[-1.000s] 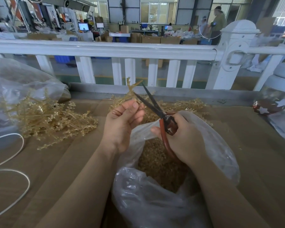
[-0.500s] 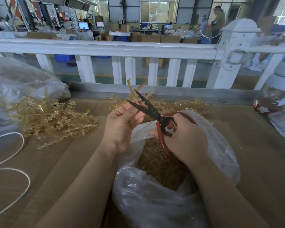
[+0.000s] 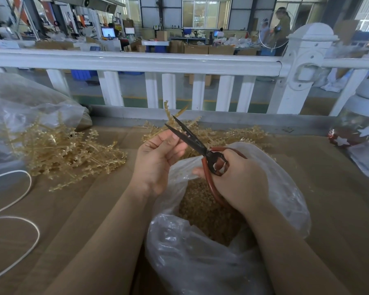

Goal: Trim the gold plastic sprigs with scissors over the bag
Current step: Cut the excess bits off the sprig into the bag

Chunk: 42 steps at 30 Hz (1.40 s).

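There are 2 hands: the left hand point(image 3: 158, 160) holds 1 gold sprig point(image 3: 171, 112), and the right hand point(image 3: 239, 182) holds 1 pair of scissors point(image 3: 197, 143). There are 2 clear bags, 1 open bag point(image 3: 285, 188) in the middle with gold bits inside and 1 more bag point(image 3: 19, 107) at the left. There are 2 piles of gold sprigs, 1 at the left point(image 3: 66, 152) and 1 behind the hands point(image 3: 239, 135). 1 white cord point(image 3: 30, 248) lies in loops.
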Available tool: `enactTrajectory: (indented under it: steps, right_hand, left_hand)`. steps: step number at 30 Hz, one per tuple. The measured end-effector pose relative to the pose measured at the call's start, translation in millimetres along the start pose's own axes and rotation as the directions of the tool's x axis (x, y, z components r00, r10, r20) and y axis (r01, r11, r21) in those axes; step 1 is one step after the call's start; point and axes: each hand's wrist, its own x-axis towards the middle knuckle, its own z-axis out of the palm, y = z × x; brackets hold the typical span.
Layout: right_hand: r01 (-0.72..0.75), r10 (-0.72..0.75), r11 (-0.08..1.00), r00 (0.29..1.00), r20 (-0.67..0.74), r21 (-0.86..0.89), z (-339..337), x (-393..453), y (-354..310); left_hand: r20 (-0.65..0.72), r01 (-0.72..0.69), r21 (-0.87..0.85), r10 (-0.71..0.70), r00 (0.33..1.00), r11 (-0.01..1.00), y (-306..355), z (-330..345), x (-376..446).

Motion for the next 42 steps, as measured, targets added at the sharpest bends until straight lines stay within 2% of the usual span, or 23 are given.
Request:
enactTrajectory:
  steps: [10,18,29,37,42]
  right_hand:
    - [0.006,-0.006,1.0,1.0,-0.004,0.013,-1.5,1.0,0.0]
    - [0.071,-0.072,0.997,0.993,-0.092,-0.01,-5.4,0.8,-2.9]
    - [0.026,-0.026,0.999,0.999,-0.021,0.019,-0.2,2.4,1.1]
    - [0.056,-0.055,0.998,0.997,-0.06,0.012,-1.4,1.8,0.9]
    - [0.058,-0.055,0.996,0.998,-0.042,0.071,-1.4,1.7,0.6]
  left_hand:
    - [0.014,-0.019,0.008,0.019,1.0,1.0,1.6,-1.5,0.1]
    - [0.052,-0.003,0.036,0.002,0.999,0.999,0.9,-1.3,0.1]
    - [0.041,0.012,0.036,-0.014,0.999,0.999,0.9,-1.3,1.1]
    - [0.09,0.013,0.055,-0.018,0.996,0.998,-0.1,0.1,0.5]
    - [0.122,0.022,0.078,-0.031,0.992,0.997,0.1,2.4,-1.5]
